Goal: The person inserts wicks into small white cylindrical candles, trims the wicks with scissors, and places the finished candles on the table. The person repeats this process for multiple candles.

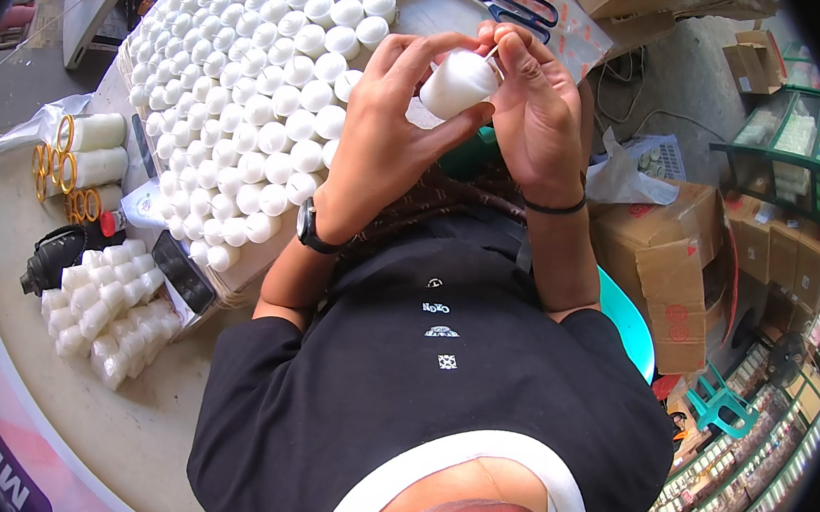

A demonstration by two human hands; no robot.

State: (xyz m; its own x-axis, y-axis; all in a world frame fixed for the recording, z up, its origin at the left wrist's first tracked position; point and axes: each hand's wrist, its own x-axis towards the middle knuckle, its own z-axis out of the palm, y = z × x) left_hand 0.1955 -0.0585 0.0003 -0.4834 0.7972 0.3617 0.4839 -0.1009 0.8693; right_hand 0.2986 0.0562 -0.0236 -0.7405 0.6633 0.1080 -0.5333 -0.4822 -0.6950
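Observation:
A short white candle (458, 85) is held up, tilted, in front of my chest. My left hand (383, 130) is closed around its side, with the thumb below and the fingers above. My right hand (544, 121) pinches the thin pale wick (492, 53) at the candle's upper right end. Just left of my hands, many similar white candles (248, 92) stand packed in rows on the table, thin wicks showing on several. Beyond my hands lies a pair of scissors (522, 10) with dark blue handles.
Bagged white candles (113, 311) lie at the lower left, beside a black box (181, 272). Clear cylinders with gold rims (93, 166) are stacked farther left. On the right are an opened cardboard box (660, 270), a teal basin (625, 326), a small teal stool (720, 402) and shelves (786, 144).

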